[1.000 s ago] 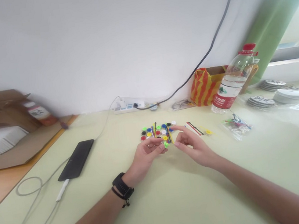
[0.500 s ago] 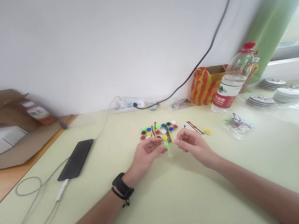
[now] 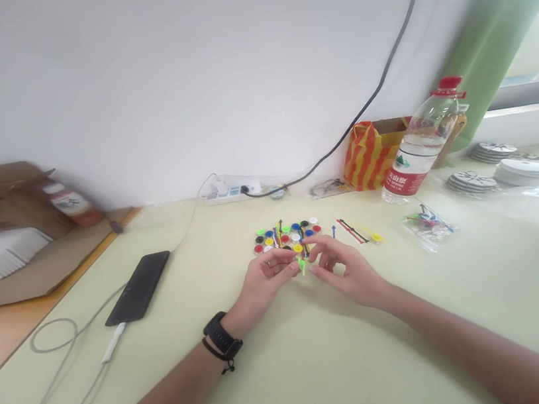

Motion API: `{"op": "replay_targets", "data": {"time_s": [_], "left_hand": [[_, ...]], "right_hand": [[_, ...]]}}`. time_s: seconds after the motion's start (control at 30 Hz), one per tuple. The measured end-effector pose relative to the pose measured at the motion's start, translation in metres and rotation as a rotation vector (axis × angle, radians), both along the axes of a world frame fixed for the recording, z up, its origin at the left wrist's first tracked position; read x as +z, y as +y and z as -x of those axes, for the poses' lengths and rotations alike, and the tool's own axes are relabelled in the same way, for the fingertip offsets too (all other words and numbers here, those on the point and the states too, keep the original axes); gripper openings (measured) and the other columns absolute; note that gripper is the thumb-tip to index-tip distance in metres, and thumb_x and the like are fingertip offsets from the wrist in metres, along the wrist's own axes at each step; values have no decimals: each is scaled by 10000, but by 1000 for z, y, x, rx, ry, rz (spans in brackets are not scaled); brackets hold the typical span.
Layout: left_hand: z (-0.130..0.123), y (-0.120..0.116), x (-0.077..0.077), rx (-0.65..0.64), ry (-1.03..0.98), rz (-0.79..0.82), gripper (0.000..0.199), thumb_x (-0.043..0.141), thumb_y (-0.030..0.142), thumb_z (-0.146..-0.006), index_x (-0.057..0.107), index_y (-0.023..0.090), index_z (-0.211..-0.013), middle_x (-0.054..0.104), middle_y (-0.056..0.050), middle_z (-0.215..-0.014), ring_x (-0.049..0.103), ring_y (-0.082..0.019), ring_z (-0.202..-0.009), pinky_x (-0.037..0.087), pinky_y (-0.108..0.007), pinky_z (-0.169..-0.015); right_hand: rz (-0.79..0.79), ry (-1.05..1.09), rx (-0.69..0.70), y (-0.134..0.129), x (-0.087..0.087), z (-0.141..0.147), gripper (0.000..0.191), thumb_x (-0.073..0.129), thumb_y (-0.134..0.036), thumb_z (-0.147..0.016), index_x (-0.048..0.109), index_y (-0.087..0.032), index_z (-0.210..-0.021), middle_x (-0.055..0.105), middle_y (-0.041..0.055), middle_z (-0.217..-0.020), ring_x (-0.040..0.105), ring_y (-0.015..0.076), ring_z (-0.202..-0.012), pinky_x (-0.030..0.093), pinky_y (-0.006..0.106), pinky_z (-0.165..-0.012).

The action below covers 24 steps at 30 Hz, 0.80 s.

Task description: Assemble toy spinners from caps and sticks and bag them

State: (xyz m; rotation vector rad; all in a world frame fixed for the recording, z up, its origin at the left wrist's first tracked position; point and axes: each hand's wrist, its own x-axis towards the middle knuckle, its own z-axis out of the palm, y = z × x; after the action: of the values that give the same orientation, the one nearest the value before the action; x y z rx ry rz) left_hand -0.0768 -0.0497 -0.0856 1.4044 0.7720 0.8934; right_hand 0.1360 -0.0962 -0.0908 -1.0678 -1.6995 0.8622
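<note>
My left hand (image 3: 269,277) pinches a small bright-green plastic piece (image 3: 302,265) between thumb and fingertips, just above the table. Its exact shape is too small to make out. Close to its right side, my right hand (image 3: 343,268) has thumb and forefinger spread around the green piece, and I see nothing held there. Beyond the hands lie several coloured round discs, among them a yellow disc (image 3: 297,248) and a red disc (image 3: 317,229). Thin coloured arrow-tipped sticks lie across them. Right of these are a blue arrow (image 3: 334,231), a black arrow stick (image 3: 354,231) and another yellow disc (image 3: 376,238).
A phone (image 3: 138,288) with a looping cable lies left. At the wall are a power strip (image 3: 232,190) and a striped bag (image 3: 368,158). A water bottle (image 3: 417,148), a plastic bag of small parts (image 3: 429,226) and stacked discs (image 3: 471,181) stand right. Cardboard (image 3: 57,258) lies far left.
My right hand has moved slightly left towards the green piece, and its pinched thumb and forefinger have spread apart. My left hand has hardly moved and keeps its hold.
</note>
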Motion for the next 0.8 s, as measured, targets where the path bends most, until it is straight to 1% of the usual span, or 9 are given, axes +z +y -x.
{"op": "replay_targets", "data": {"time_s": [0.1,0.13,0.17,0.23,0.27,0.3,0.37,0.53,0.8], "left_hand": [[0,0,-1,17,-5,-5,318,815,378,-821,747,182,-1062,750,-93,-1077,697,-233,-1005,556,-360,-917],[0,1,-2,23,-5,-8,319,815,376,-821,746,183,-1065,749,-91,-1072,696,-231,-1005,557,-357,-915],[0,1,-3,28,-3,-11,317,816,373,-821,744,184,-1066,749,-89,-1067,695,-227,-1003,558,-353,-914],[0,1,-3,36,8,-17,306,818,365,-820,743,183,-1055,749,-85,-1056,695,-220,-994,559,-347,-910],[0,1,-3,38,17,-19,302,819,363,-820,744,182,-1049,750,-85,-1053,696,-219,-988,560,-346,-908],[0,1,-3,38,25,-21,299,820,364,-819,745,182,-1044,751,-86,-1050,698,-220,-983,562,-348,-905],[0,1,-3,36,35,-26,302,819,371,-818,748,183,-1042,754,-87,-1044,700,-224,-977,566,-353,-896],[0,1,-1,28,21,-31,304,818,382,-815,749,186,-1037,751,-85,-1052,699,-221,-972,569,-356,-892],[-2,0,-2,9,-47,1,299,787,379,-848,723,198,-1078,739,-72,-1040,698,-215,-974,585,-366,-891]], "right_hand": [[17,50,-26,0,-1,0,713,625,-336,-934,278,-320,-1556,616,36,-1054,585,125,-682,512,285,-630],[32,75,-38,0,-2,0,715,630,-351,-930,278,-317,-1551,610,31,-1052,581,123,-677,499,278,-614],[52,91,-41,0,-1,0,641,636,-369,-926,364,-297,-1502,608,20,-1010,568,119,-658,477,267,-590],[116,75,3,1,0,-2,298,627,-419,-932,641,-214,-1149,573,-15,-787,486,104,-561,392,246,-520],[152,57,37,1,2,-4,276,608,-448,-943,669,-185,-885,509,-31,-657,423,96,-513,339,245,-491],[180,45,63,1,4,-5,404,588,-479,-953,609,-178,-684,428,-41,-562,364,91,-484,293,252,-475],[209,68,71,2,9,-7,523,573,-526,-956,518,-183,-564,357,-46,-510,327,94,-485,267,263,-477],[204,225,49,3,13,-4,340,679,-528,-895,588,-207,-829,515,-32,-673,480,120,-607,397,251,-551],[163,187,65,4,2,-2,278,691,-476,-901,606,-215,-947,638,26,-855,577,154,-736,482,273,-609]]}}
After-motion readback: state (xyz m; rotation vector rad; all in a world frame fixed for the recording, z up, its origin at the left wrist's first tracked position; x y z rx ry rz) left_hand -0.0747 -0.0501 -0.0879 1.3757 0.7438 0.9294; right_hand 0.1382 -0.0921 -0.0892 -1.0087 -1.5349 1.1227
